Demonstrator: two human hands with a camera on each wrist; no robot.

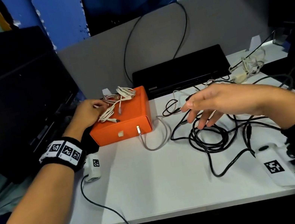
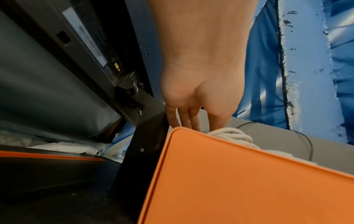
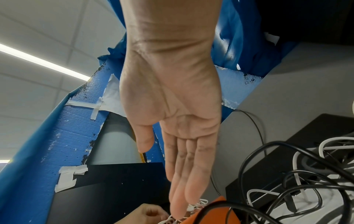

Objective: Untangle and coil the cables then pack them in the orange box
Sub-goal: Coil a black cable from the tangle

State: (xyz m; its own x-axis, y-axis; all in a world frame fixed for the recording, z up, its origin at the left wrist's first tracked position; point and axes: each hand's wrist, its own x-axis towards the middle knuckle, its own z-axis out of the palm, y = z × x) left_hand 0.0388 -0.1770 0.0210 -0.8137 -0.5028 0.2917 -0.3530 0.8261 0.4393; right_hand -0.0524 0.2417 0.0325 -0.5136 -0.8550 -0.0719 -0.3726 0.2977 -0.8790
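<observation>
The orange box (image 1: 125,123) (image 2: 239,181) (image 3: 216,212) sits shut on the white table (image 1: 155,185), with a heap of white cables (image 1: 122,96) (image 2: 233,134) and a braided silver one lying on its lid. My left hand (image 1: 100,107) (image 2: 199,125) (image 3: 147,213) is at the lid's far left corner, fingers and thumb curled onto those cables. My right hand (image 1: 193,117) (image 3: 172,178) hovers flat and empty above a tangle of black cables (image 1: 210,140) (image 3: 306,181) to the right of the box. A grey braided cable (image 1: 156,145) loops in front of the box.
A black flat device (image 1: 178,70) lies behind the box and a dark monitor (image 1: 12,96) stands at the left. More white cables (image 1: 251,66) lie at the far right. White tagged units (image 1: 93,166) (image 1: 276,166) hang by my wrists. A grey partition (image 1: 94,62) closes the back.
</observation>
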